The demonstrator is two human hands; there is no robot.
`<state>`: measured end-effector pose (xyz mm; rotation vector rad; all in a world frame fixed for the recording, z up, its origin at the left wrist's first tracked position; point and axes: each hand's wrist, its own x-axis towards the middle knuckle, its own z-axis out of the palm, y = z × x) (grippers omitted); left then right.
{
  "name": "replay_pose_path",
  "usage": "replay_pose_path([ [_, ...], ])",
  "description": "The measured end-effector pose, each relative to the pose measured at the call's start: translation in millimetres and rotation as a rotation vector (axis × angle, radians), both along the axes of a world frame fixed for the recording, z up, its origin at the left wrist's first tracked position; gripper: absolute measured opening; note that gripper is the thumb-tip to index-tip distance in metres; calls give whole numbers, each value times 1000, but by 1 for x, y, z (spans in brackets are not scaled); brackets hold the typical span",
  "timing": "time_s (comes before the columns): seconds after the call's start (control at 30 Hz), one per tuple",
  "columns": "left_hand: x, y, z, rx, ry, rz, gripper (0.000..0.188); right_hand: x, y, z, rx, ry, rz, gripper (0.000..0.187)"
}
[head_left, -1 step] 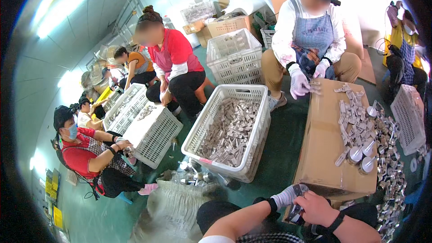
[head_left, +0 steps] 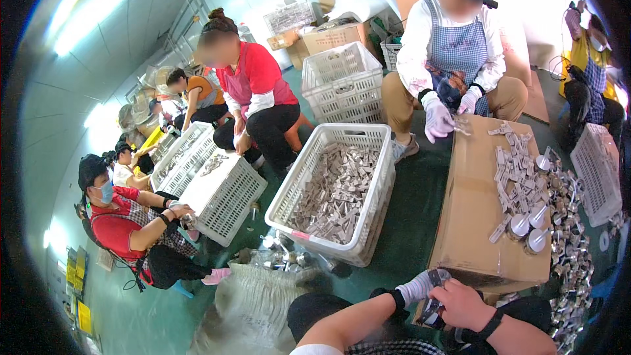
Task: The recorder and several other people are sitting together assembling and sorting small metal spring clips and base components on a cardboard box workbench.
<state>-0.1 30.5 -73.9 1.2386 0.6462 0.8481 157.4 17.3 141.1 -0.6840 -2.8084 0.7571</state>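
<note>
My left hand [head_left: 418,288], in a light striped glove, and my bare right hand [head_left: 461,304] meet low over my lap, at the near edge of a cardboard box [head_left: 468,223]. Both are closed around a small dark, shiny piece [head_left: 431,313]; the fingers cover much of it, so its kind is unclear. On the box top lie many small pale metal parts [head_left: 516,167] and several round, flat-faced pieces with stems [head_left: 536,240]. Across the box, a co-worker's gloved hand [head_left: 438,121] holds a small part over its far left corner.
A white plastic crate [head_left: 279,215] full of small metal parts [head_left: 342,187] stands left of the box. Shiny metal fittings [head_left: 570,276] are heaped along the box's right side. A pale sack [head_left: 253,312] lies at lower left, with fittings [head_left: 286,260] beside it. Other people sit working further left.
The co-worker's gloved hand across the box has shifted slightly with its small part. My own hands look the same.
</note>
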Motion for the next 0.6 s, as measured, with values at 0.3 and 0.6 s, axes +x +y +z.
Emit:
replay_pose_path([
  [0.3,0,-1,12,10,48,-25,23,0,0,1,-12,-16,5,30],
  [0.6,1,-3,12,-8,-4,-7,25,1,-1,1,-15,-12,9,31],
])
